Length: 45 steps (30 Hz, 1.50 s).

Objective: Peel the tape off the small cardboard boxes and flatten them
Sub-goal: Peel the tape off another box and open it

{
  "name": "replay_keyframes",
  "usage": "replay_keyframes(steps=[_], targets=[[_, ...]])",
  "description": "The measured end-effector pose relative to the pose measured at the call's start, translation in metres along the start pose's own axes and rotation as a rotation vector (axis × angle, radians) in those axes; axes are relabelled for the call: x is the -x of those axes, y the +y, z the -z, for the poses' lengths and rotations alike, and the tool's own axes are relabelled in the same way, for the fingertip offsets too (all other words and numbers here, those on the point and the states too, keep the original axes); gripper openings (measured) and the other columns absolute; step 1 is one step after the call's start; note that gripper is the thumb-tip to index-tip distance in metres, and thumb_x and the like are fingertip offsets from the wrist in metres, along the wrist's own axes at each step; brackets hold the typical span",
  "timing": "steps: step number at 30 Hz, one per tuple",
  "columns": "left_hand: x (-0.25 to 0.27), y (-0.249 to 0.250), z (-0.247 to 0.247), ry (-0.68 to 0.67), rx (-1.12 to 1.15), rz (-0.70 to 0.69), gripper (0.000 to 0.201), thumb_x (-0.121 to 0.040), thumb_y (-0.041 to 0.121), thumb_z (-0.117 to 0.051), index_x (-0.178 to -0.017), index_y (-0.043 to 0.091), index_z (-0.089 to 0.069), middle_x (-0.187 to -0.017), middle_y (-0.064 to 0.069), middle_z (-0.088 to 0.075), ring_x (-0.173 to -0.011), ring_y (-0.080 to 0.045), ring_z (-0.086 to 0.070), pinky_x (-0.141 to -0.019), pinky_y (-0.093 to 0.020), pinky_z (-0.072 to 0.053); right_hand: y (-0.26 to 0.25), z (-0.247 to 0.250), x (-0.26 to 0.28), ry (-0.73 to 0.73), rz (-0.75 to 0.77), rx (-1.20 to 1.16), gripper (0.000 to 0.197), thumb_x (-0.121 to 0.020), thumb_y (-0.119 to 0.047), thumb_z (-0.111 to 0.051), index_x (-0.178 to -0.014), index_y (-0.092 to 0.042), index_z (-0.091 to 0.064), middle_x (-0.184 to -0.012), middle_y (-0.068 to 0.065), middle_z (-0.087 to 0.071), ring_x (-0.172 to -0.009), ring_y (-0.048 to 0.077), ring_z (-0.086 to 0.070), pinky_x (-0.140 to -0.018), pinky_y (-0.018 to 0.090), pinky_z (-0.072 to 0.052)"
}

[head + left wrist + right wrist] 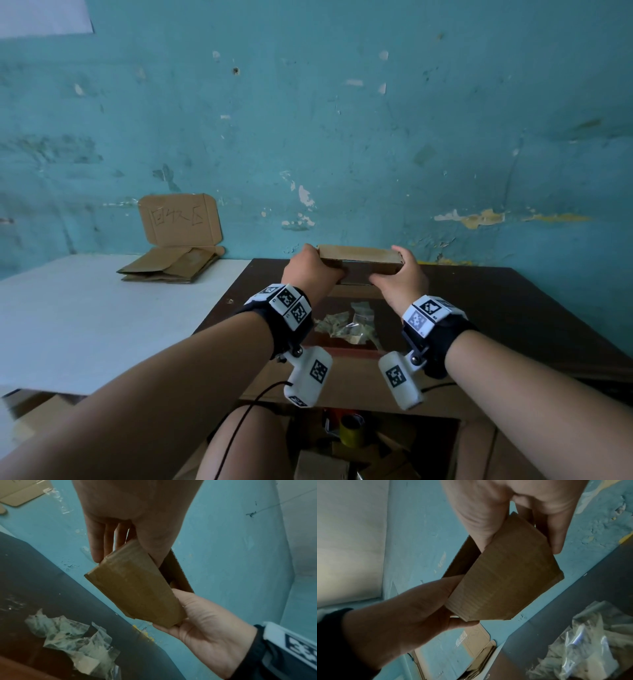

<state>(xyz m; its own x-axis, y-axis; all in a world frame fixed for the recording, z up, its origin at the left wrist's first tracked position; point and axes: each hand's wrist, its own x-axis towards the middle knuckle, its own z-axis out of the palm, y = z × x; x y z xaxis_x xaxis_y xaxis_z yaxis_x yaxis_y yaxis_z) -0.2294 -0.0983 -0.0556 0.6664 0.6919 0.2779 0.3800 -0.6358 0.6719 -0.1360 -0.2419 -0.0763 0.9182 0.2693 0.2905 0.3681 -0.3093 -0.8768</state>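
I hold a small brown cardboard box (359, 257) with both hands, in the air above the far edge of the dark table (496, 308). My left hand (313, 263) grips its left end and my right hand (402, 270) grips its right end. In the left wrist view the left hand (123, 534) has its fingers along one face of the box (135, 586) and its thumb in an open side; the right hand (205, 622) cups the other end. In the right wrist view the right hand (479, 520) clamps the box (503, 577), thumb at the opening, opposite the left hand (412, 608).
A heap of peeled tape (349, 325) lies on the dark table below my wrists. On the white table (85, 308) at left sits a stack of flattened cardboard (171, 267) under a cardboard sign (180, 219) leaning on the blue wall. A tape roll (351, 431) and boxes lie under the table.
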Motion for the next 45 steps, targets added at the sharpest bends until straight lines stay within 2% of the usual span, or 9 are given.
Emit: replay_keyframes(steps=[5,14,19,22,27,33,37,41,45], targets=[[0.001,-0.001,0.001,-0.027,-0.005,-0.008,0.033,-0.081,0.043,-0.072,-0.093,0.017,-0.055,-0.080,0.004,-0.059,-0.069,-0.013,-0.057,-0.061,-0.027,-0.046,-0.005,0.006,0.002,-0.058,-0.004,0.079,0.071,-0.079,-0.029,-0.074,-0.143,-0.029,-0.044,-0.121,0.003,-0.063,-0.078,0.012,-0.061,-0.066,0.026,-0.047],[-0.006,-0.006,0.011,-0.232,0.370,-0.047,0.035,-0.095,0.029,-0.054,-0.065,0.018,-0.040,-0.056,0.004,-0.043,-0.052,-0.015,-0.040,-0.051,-0.023,-0.035,-0.002,0.028,-0.007,-0.093,-0.018,-0.147,0.049,-0.095,-0.019,-0.054,-0.143,-0.023,-0.050,-0.085,-0.008,-0.057,-0.071,0.008,-0.052,-0.059,0.024,-0.042],[0.000,-0.008,0.015,-0.301,0.478,-0.007,0.021,-0.078,0.035,-0.050,-0.070,0.019,-0.038,-0.072,-0.005,-0.036,-0.069,-0.021,-0.038,-0.069,-0.034,-0.033,-0.001,0.030,-0.006,-0.079,-0.093,-0.274,0.023,-0.097,-0.011,-0.045,-0.077,-0.021,-0.052,-0.069,0.004,-0.044,-0.064,0.020,-0.043,-0.058,0.031,-0.032],[0.001,-0.010,0.015,-0.325,0.527,0.029,0.022,-0.076,0.036,-0.048,-0.080,0.015,-0.044,-0.078,-0.008,-0.038,-0.078,-0.023,-0.040,-0.074,-0.038,-0.035,-0.003,0.030,-0.003,-0.094,-0.070,-0.244,0.023,-0.096,-0.009,-0.046,-0.076,-0.020,-0.052,-0.070,0.007,-0.046,-0.067,0.022,-0.046,-0.060,0.032,-0.033],[-0.004,-0.016,0.015,-0.423,0.696,0.148,0.035,-0.100,0.043,-0.051,-0.114,0.011,-0.055,-0.108,-0.013,-0.057,-0.097,-0.027,-0.056,-0.079,-0.037,-0.045,-0.009,0.029,0.004,-0.186,-0.051,-0.279,0.050,-0.093,-0.014,-0.051,-0.142,-0.021,-0.052,-0.122,0.030,-0.060,-0.101,0.042,-0.061,-0.092,0.054,-0.050],[-0.013,-0.019,0.015,-0.305,1.023,0.369,0.076,-0.095,0.073,-0.042,-0.142,0.015,-0.055,-0.149,-0.019,-0.052,-0.132,-0.040,-0.054,-0.079,-0.036,-0.054,-0.009,0.023,0.002,-0.250,-0.147,-0.484,0.081,-0.066,-0.079,-0.064,-0.127,-0.026,-0.057,-0.129,0.006,-0.062,-0.121,0.027,-0.058,-0.107,0.055,-0.044],[-0.010,-0.021,0.014,-0.314,0.934,0.352,0.042,-0.091,0.051,-0.066,-0.104,0.012,-0.062,-0.095,-0.011,-0.062,-0.076,-0.023,-0.059,-0.061,-0.025,-0.051,-0.005,0.021,-0.003,-0.221,-0.286,-0.679,0.060,-0.078,-0.059,-0.067,-0.121,-0.018,-0.062,-0.119,0.014,-0.068,-0.108,0.031,-0.066,-0.092,0.049,-0.053],[-0.014,-0.028,0.012,-0.363,0.895,0.337,0.103,-0.070,0.046,-0.088,-0.152,0.011,-0.037,-0.134,-0.017,-0.059,-0.106,-0.032,-0.068,-0.066,-0.037,-0.060,-0.002,0.023,-0.003,-0.158,-0.299,-0.700,0.021,-0.091,-0.021,-0.065,-0.111,-0.014,-0.063,-0.108,0.016,-0.069,-0.096,0.031,-0.064,-0.091,0.049,-0.048],[-0.015,-0.036,0.013,-0.346,0.785,0.311,0.122,-0.063,0.047,-0.094,-0.159,0.020,-0.024,-0.149,-0.011,-0.047,-0.117,-0.031,-0.063,-0.093,-0.048,-0.059,0.009,0.023,-0.007,-0.172,-0.338,-0.682,0.018,-0.094,-0.011,-0.061,-0.110,-0.008,-0.069,-0.105,0.016,-0.070,-0.096,0.031,-0.064,-0.085,0.044,-0.050]])
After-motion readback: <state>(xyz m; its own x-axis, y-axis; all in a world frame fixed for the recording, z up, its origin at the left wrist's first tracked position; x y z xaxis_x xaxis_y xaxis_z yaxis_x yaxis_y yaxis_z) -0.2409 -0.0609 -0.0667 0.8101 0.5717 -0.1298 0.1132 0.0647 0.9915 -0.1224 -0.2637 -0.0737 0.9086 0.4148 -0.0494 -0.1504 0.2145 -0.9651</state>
